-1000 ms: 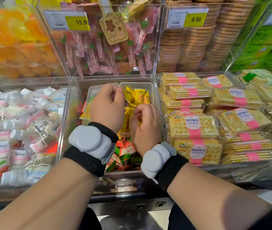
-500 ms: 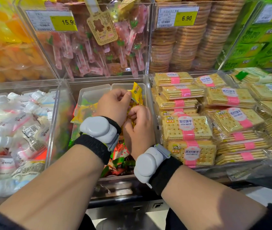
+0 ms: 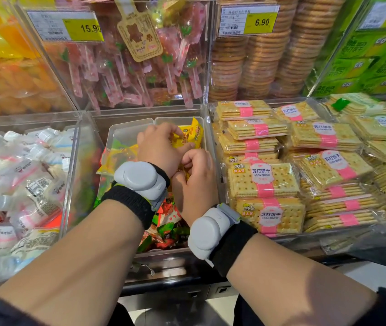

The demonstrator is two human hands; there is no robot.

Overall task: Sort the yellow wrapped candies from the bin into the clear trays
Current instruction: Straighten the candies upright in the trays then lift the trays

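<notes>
Two clear trays sit side by side at the back of the middle bin (image 3: 86,161): the left tray (image 3: 126,131) and the right tray (image 3: 175,120). Yellow wrapped candies (image 3: 193,134) stand upright in the right tray. My left hand (image 3: 161,149) reaches over that tray, its fingers pinched on the yellow candies there. Just below it, my right hand (image 3: 196,177) is curled shut on yellow candies that are mostly hidden under the fingers. Red and green wrapped candies (image 3: 168,222) fill the front of the bin. More yellow wrappers (image 3: 119,156) lie by the left tray.
Packs of soda biscuits (image 3: 264,182) fill the bin on the right. White packets (image 3: 20,180) fill the bin on the left. Pink lollipops (image 3: 135,74) and round biscuits (image 3: 257,67) sit behind clear walls on the shelf above, with price tags.
Both hands have shifted slightly right and back over the right tray. My left hand, which held one yellow candy up, now presses it down among the candies in the tray.
</notes>
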